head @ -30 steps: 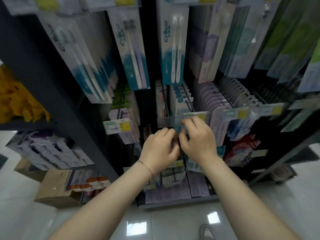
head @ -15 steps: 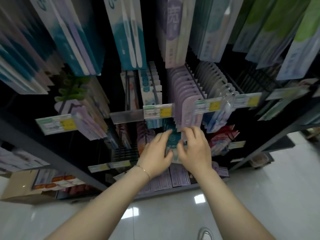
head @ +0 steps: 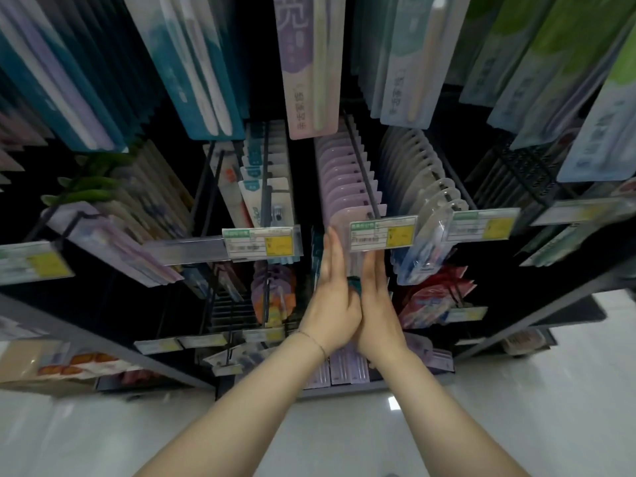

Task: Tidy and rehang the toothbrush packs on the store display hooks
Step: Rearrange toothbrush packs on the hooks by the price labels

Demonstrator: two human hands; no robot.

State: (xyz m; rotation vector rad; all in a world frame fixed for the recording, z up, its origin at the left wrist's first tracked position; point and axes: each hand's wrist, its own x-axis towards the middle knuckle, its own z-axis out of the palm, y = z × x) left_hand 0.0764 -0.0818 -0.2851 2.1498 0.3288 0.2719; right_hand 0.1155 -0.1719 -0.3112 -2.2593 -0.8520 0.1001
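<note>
A dark metal store rack (head: 103, 342) stands on a glossy white tiled floor (head: 516, 425), seen from above. At eight o'clock, low down, sits a tan box (head: 34, 359). At nine o'clock, purple packs (head: 113, 249) slant off a hook, with green-handled ones (head: 89, 187) just behind. At eleven o'clock hang teal toothbrush packs (head: 192, 63).

In the centre, my left grip (head: 330, 297) is wide, fingers straight, and presses flat against the left side of the row of lilac toothbrush packs (head: 340, 180). These hang on their hook at twelve o'clock. My right grip (head: 375, 304), equally wide and flat, presses the row's right side, under a green-and-yellow price tag (head: 382, 232). A teal edge shows between my palms; I cannot tell what it is.

At two o'clock hang clear blister packs (head: 426, 191). At four o'clock are red packets (head: 433, 297).
</note>
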